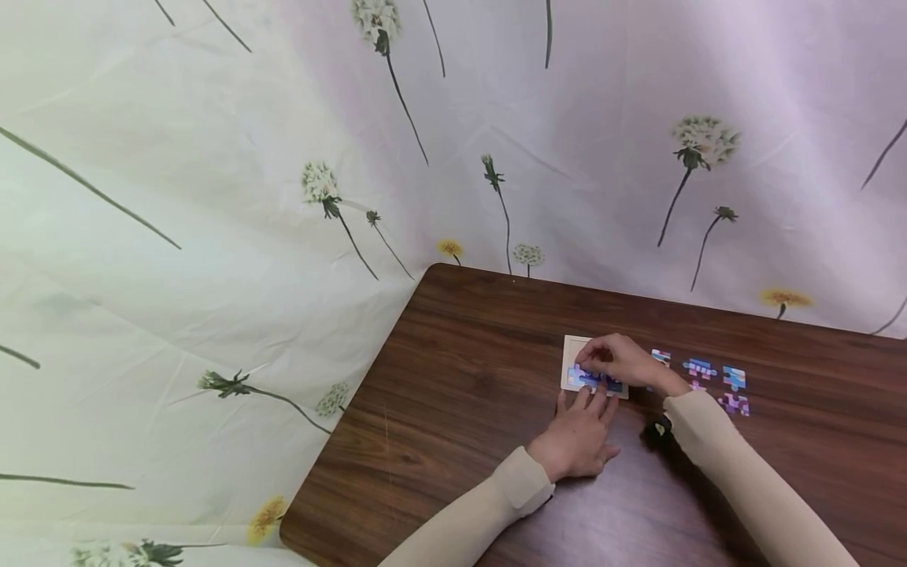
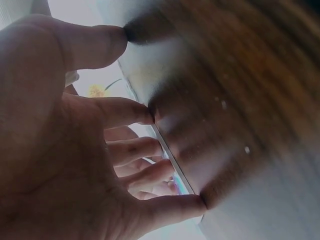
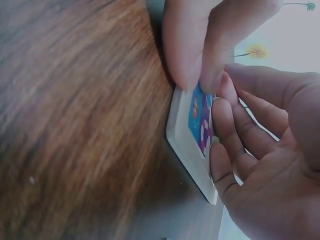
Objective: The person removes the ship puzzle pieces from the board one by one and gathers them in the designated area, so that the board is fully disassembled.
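On the dark wood-grain table [image 1: 460,378] a small white puzzle tray [image 1: 571,352] lies flat, partly filled with blue and purple pieces. The left hand [image 1: 577,435] rests palm down on the table just in front of the tray, its fingers [image 2: 131,111] straight and spread, the tips pressing at the tray's near edge to steady it; it grasps nothing. The right hand [image 1: 618,358] is over the tray from the right, and the right wrist view shows its fingertips [image 3: 220,107] curled onto a blue puzzle piece [image 3: 200,120] that sits in the tray, pressing or pinching it at its edge; whether the piece is fully seated cannot be told. Several loose puzzle pieces [image 1: 708,376] lie on the table just to the right of the tray, near the right forearm. The main risk, as I judge it, is that the piece is pushed down while out of line, which could bend its tabs or pop neighbouring pieces out. The tray is light and thin, so uneven pressure could make it slide or tip if the left fingertips slip off its edge. The right sleeve could also sweep the loose pieces out of place.
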### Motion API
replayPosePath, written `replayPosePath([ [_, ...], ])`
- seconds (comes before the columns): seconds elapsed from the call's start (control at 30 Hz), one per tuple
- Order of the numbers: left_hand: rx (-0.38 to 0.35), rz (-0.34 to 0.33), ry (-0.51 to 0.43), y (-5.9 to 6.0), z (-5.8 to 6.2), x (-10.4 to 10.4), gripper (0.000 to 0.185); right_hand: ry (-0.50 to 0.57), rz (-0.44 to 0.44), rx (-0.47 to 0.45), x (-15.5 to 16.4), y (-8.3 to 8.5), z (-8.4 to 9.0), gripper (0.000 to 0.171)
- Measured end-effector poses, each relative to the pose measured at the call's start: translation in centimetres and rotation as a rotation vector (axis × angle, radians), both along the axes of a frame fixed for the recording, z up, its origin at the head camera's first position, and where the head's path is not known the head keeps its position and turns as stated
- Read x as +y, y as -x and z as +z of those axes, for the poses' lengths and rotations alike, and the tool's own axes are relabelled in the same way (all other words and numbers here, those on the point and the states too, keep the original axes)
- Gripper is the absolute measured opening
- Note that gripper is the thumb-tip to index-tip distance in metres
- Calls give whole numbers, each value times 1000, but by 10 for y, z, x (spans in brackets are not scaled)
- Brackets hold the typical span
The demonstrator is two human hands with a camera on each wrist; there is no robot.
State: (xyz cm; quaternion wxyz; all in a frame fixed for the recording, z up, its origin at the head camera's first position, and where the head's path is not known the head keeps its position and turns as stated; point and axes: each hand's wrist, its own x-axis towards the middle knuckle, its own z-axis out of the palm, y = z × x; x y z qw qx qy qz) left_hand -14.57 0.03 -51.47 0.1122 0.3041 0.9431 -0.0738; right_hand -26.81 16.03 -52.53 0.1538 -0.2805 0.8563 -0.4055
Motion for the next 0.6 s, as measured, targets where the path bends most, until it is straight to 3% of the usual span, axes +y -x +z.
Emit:
replayPosePath([
  [0.33,34,-14,30,1,2,0,74,25,-30,-28,-3,1,1,10],
  [0.6,20,-12,28,0,1,-1,74,37,-20,-73,-2,2,0,9],
])
